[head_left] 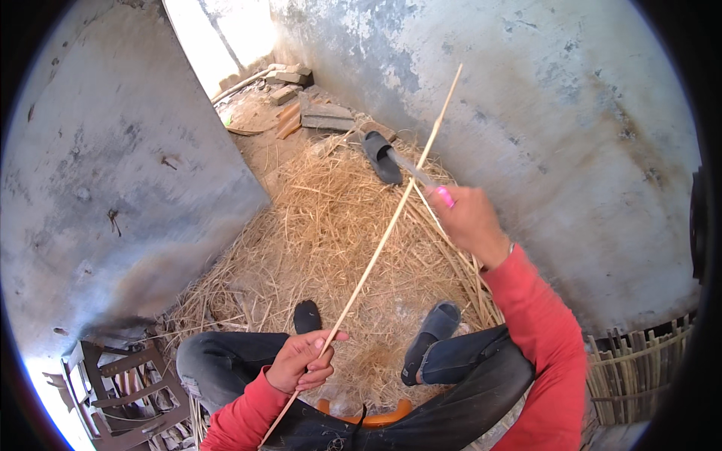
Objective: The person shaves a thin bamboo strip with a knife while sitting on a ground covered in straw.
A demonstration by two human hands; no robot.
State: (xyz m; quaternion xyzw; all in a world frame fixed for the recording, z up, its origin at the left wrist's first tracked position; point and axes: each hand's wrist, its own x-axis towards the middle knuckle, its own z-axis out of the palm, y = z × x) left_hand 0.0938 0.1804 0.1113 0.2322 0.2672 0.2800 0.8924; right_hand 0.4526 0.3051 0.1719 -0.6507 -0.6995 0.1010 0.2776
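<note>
A long, pale bamboo strip (374,261) runs aslant from my lap up toward the far right wall. Near its lower end, my left hand (305,362) is closed round it, the index finger stretched out. My right hand (471,225), farther off and to the right, grips a knife (408,165) by its handle, of which a bright pink part shows. The grey blade, a little smeared, points to the upper left and crosses the strip's upper part. Whether blade and strip touch, I cannot tell. A thin pale sliver (429,207) hangs just below the crossing.
Straw-like shavings (320,199) cover the floor before me. A loose dark slipper (382,158) lies on them near the right wall (556,150). Bricks (289,79) are piled at the back. A wooden frame (135,387) stands at lower left, a slatted basket (635,376) at lower right.
</note>
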